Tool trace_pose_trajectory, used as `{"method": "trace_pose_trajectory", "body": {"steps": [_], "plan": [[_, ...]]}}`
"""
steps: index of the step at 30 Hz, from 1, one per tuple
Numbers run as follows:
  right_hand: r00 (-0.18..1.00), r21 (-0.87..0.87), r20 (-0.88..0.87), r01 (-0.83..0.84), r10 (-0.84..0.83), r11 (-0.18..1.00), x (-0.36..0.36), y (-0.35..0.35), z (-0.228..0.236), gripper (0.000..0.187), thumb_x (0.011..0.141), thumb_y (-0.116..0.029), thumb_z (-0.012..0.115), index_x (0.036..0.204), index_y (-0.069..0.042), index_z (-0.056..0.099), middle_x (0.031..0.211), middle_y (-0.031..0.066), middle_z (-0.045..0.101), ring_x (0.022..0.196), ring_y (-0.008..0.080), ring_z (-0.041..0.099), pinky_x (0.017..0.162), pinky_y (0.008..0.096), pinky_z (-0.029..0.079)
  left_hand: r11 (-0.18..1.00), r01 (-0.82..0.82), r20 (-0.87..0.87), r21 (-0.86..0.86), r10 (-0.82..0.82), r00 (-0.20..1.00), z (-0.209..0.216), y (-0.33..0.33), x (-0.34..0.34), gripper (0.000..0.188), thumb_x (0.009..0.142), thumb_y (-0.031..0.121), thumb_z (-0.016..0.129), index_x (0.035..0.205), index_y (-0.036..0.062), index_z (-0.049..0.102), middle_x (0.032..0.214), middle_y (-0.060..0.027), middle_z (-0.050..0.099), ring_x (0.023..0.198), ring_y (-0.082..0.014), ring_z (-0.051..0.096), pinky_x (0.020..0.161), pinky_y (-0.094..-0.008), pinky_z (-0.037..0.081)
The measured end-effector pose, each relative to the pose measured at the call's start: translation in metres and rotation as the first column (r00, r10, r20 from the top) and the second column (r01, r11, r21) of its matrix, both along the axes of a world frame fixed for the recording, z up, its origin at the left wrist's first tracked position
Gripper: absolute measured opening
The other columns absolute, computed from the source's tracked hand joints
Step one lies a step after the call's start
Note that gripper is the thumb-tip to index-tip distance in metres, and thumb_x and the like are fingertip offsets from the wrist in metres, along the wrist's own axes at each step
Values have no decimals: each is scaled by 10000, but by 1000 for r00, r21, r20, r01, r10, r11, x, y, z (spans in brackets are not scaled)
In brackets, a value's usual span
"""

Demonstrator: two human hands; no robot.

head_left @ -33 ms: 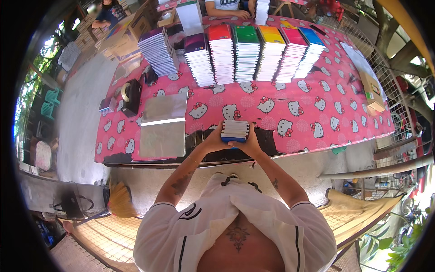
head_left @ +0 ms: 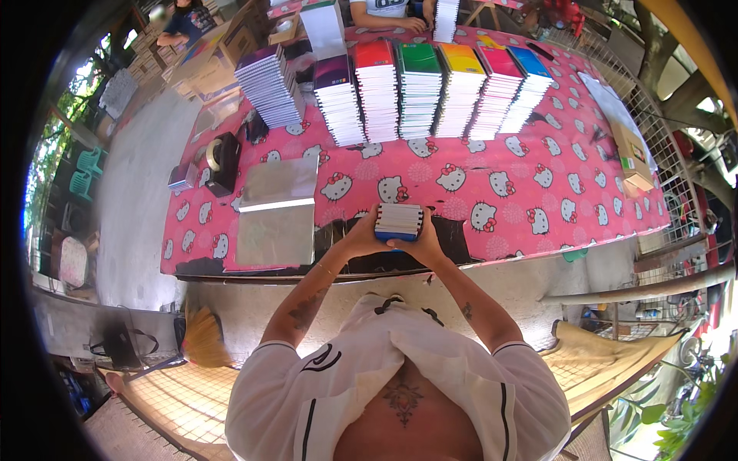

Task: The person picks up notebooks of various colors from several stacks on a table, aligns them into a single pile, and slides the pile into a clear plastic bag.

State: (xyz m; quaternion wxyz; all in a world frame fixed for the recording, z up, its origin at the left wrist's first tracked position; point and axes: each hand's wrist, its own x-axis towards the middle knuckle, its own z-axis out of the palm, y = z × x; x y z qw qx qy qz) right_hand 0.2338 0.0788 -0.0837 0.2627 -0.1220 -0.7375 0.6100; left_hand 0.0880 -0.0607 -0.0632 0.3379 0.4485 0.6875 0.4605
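Observation:
Between my two hands is a small stack of spiral notebooks (head_left: 398,221), white page edges facing up and a blue cover toward me. My left hand (head_left: 364,233) grips its left side and my right hand (head_left: 423,244) its right side, near the table's front edge. Beyond stand tall stacks of spiral notebooks in a row: purple (head_left: 333,73), red (head_left: 374,54), green (head_left: 420,58), yellow (head_left: 462,59), pink (head_left: 500,61) and blue (head_left: 528,63). Left of my hands lie clear plastic sheets (head_left: 275,230).
A black tape dispenser (head_left: 223,165) and a small notebook pile (head_left: 182,177) stand at the table's left. Another purple notebook stack (head_left: 269,86) leans behind. A cardboard box (head_left: 632,157) sits on the right edge. Across the pink table (head_left: 569,180) a person's arm (head_left: 392,24) rests.

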Motion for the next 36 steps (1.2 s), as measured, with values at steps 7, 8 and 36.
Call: {"method": "trace_pose_trajectory", "body": {"steps": [7, 8, 36], "plan": [[992, -28, 109, -65, 67, 998, 8, 13, -12, 875, 638, -213, 928, 1316, -27, 409, 1207, 167, 634, 1114, 299, 638, 968, 398, 493, 999, -52, -696, -11, 29, 717, 107, 3, 19, 1003, 703, 387, 825, 1471, -7, 314, 1474, -288, 397, 1399, -412, 384, 1107, -543, 333], [991, 12, 119, -65, 63, 998, 8, 10, -11, 868, 648, -212, 919, 1323, -25, 407, 1211, 171, 633, 1113, 307, 638, 965, 400, 495, 992, -59, -806, 113, 126, 579, 116, 4, 36, 1016, 716, 372, 816, 1490, -25, 291, 1504, -295, 360, 1424, -411, 348, 1111, -554, 320], [963, -429, -18, -249, 268, 868, -92, -59, 8, 598, 911, -257, 733, 1411, -74, 462, 1242, 113, 607, 1187, 225, 575, 972, 373, 469, 745, -667, 361, 16, 618, 699, 57, -118, -66, 651, 739, 451, 869, 1173, 15, 656, 1055, -126, 713, 886, -198, 701, 790, -328, 571]]}}
